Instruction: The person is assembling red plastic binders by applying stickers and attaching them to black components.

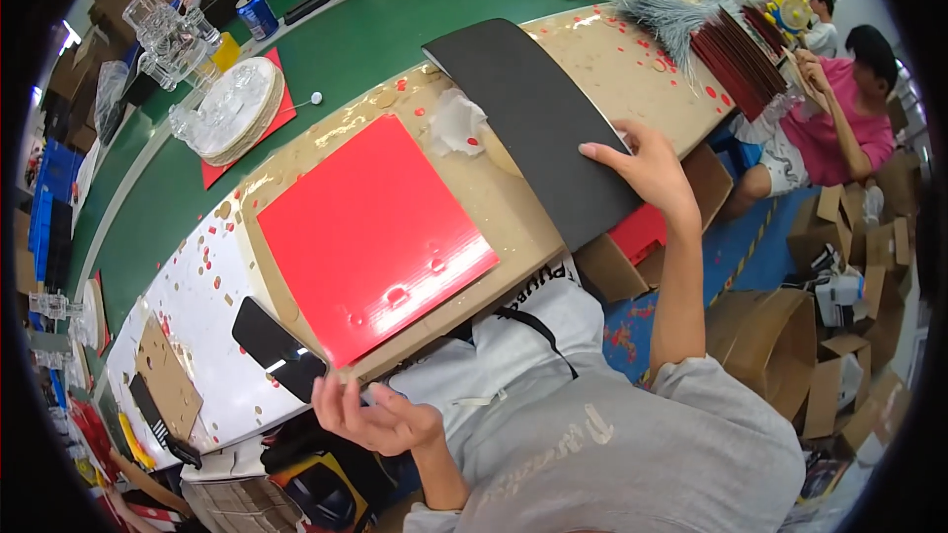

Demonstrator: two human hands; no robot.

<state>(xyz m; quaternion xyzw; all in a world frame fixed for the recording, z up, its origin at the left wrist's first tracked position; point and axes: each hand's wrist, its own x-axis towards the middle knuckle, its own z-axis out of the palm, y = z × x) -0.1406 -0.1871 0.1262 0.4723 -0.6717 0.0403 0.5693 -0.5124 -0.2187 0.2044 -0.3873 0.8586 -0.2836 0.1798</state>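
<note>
Brown tabletop below, the right hand pinches a black sheet (left hand near a red sheet, fingers parted).

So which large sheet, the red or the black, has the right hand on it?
The black sheet: the right hand has its thumb on it, at the right edge. The red sheet lies to the left, apart from that hand.

Lettering showed in a couple of spots. Grey T-shirt on the wearer had pale script across the front, approx. chest ht., slanted & partly lost in the folds. White cloth at the lap, by the table edge, had bold blk. caps, partly cut off by folds. Blue can at upper L had pale marks, too sm. to read.
</note>
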